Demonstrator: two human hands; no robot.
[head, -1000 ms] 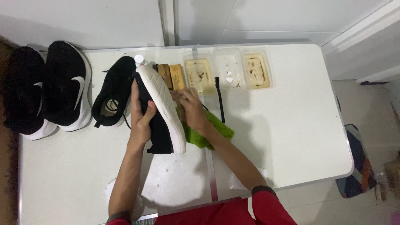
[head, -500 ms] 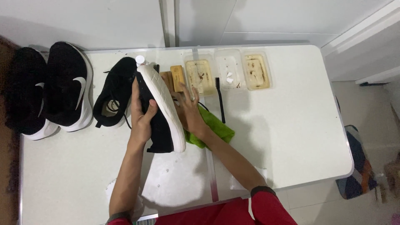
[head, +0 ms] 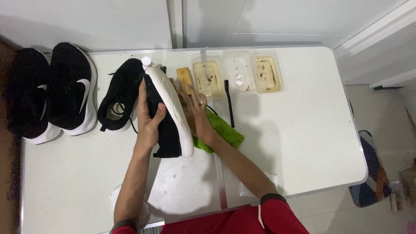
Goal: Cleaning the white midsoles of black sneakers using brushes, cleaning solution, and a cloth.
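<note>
Fingers of the left hand (head: 149, 125) wrap the black upper of a shoe (head: 167, 115) held on edge above the tabletop (head: 294, 138), white sole facing right; the right hand (head: 197, 115), fingers spread and holding nothing, rests beside the sole over a green cloth (head: 223, 134). A firm grip at mid-shoe would likely keep the sole steady. Behind, three clear trays (head: 237, 77) hold brownish residue and small white scraps.

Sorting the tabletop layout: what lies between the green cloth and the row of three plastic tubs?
In the head view, a slim black brush lies between the green cloth and the tubs.
</note>
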